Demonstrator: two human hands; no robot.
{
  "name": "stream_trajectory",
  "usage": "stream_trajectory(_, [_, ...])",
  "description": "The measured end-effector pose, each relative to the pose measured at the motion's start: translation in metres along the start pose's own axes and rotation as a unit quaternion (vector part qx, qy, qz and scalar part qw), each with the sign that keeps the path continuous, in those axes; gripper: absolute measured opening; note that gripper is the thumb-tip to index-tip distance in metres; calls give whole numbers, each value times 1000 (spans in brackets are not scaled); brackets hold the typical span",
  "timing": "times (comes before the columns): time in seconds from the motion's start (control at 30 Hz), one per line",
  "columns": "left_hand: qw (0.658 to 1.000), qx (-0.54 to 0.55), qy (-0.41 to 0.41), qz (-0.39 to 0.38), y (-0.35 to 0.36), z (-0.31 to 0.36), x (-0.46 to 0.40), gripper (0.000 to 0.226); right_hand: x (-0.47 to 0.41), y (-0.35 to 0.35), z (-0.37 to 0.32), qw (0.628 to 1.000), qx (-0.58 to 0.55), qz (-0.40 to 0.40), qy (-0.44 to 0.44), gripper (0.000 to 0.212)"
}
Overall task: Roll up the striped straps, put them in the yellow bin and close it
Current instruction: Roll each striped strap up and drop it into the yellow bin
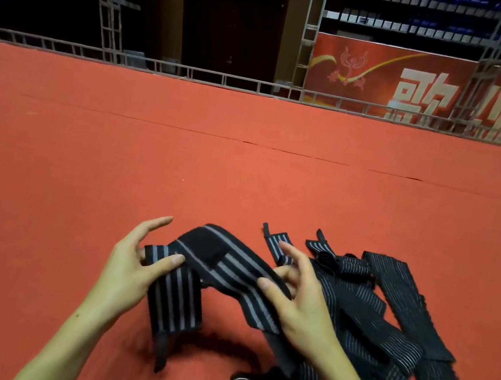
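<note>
Both hands, left hand (136,257) and right hand (295,292), pinch one black grey-striped elastic strap (224,264) above the red carpet floor (181,162), beside the unrolled strap pile (385,326). Start rolling from one end, keeping edges aligned and tension even. No yellow bin is visible.

Two bare hands are in view, the left hand (129,264) and the right hand (297,299), and between them they hold one black elastic strap with grey lengthwise stripes (224,264) above the red carpeted floor (183,153). Just right of that strap, toward the floor's near right corner, lies one tangled heap of black grey-striped straps (383,339); at least four separate lengths can be made out in it, but they overlap too much for an exact count. Along the floor's far edge runs one low grey metal railing (163,69), with one red banner bearing pale characters (438,91) and one dark doorway (232,26) behind it.
</note>
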State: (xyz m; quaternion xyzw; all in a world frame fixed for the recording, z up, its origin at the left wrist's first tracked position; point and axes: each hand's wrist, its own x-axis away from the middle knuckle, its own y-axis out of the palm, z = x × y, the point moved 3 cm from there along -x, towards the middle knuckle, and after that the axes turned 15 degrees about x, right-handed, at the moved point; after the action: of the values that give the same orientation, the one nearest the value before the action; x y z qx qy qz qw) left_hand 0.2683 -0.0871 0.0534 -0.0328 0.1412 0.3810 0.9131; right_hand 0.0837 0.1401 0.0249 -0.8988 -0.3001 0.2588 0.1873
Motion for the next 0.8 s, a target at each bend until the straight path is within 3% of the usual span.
stream_trajectory(0.13, [998, -62, 3, 18, -16, 2, 0, 63, -1, -60, -6, 998, -10, 37, 41, 62])
stream_trajectory(0.3, [992, -116, -30, 33, -32, -6, 16, 65, 24, -96, 6, 993, 87, 50, 56, 67])
stream_trajectory(0.43, [994, -91, -63, 13, -25, -10, 36, 65, 54, -105, 21, 991, 104, 9, 79, 70])
stream_trajectory(0.57, [993, 20, -113, 2, -7, -13, 52, 58, 75, -116, 40, 980, 153, -27, 124, 66])
stream_trajectory(0.8, [986, 62, -149, -48, 38, -26, 75, 59, 89, -133, 57, 976, 91, -47, 190, 67])
